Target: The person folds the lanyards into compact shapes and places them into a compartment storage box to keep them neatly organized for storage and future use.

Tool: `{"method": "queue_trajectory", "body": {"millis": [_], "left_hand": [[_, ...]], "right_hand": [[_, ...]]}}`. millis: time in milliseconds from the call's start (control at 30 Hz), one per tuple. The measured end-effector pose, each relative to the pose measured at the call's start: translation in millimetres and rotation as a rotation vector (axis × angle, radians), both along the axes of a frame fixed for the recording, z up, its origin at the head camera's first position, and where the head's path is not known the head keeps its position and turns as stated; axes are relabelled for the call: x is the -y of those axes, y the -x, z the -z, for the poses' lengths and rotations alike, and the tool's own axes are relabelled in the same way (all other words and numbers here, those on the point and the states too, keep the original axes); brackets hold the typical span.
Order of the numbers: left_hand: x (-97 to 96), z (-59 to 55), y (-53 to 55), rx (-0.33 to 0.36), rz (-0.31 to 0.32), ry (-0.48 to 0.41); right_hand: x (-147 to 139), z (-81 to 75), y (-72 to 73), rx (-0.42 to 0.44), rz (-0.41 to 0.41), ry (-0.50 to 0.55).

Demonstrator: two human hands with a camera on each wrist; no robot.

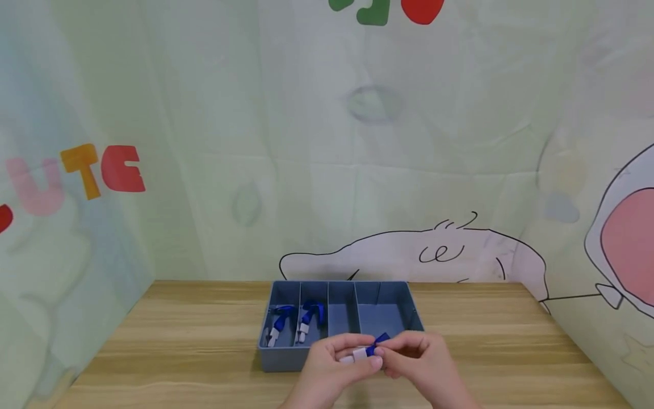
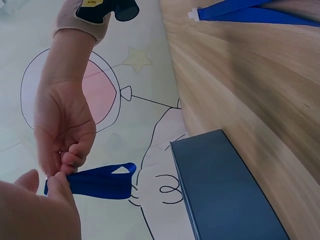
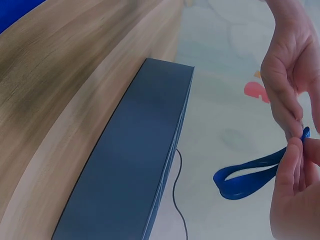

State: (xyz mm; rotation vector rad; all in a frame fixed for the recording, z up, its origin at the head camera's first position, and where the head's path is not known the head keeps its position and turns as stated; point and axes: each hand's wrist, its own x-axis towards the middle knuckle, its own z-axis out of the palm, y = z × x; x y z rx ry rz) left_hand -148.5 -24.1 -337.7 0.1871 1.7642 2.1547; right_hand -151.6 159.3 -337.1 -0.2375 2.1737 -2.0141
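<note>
In front of the tray, both hands hold a blue lanyard (image 1: pixel 382 339) with a white plastic clip (image 1: pixel 360 354). My left hand (image 1: pixel 327 363) grips the clip end between thumb and fingers. The strap close to the clip is pinched by my right hand (image 1: pixel 421 358), its fingertips meeting those of the left. A folded loop of the blue strap (image 3: pixel 250 180) sticks out past the fingers in the wrist views. Behind the hands stands a blue-grey divided tray (image 1: pixel 286 359). Its leftmost compartment holds one bundled lanyard (image 1: pixel 283 319), and the compartment beside it holds another (image 1: pixel 308 318).
Another blue strap with a white end (image 2: pixel 240 12) lies on the wooden table (image 2: pixel 270 65), seen in the left wrist view. A printed cloth (image 1: pixel 306 113) hangs behind the table and along both sides. The tray stands close to the back cloth.
</note>
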Motion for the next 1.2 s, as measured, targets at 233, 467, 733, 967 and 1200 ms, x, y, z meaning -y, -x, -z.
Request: {"method": "queue_trajectory", "body": {"millis": [233,467,733,967,1200], "left_hand": [[1.4,4.3,2.8,0.030,-0.008,0.058],[9.2,10.2,3.8,0.025,0.005,0.100],[12.5,7.4,4.6,0.053,0.042,0.016],[13.5,12.4,6.1,0.091,0.037,-0.041],[15.5,22.3,4.6,0.100,0.064,0.013]], "right_hand": [[-9,-5.2,-1.7,-0.086,-0.096,-0.128],[-37,-3.6,1.1,-0.398,-0.203,-0.316],[-46,16.5,13.5,-0.501,-0.267,-0.424],[-44,30.6,20.6,-0.525,-0.277,-0.241],[-34,34.9,20.7,-0.755,-0.053,-0.332]]}}
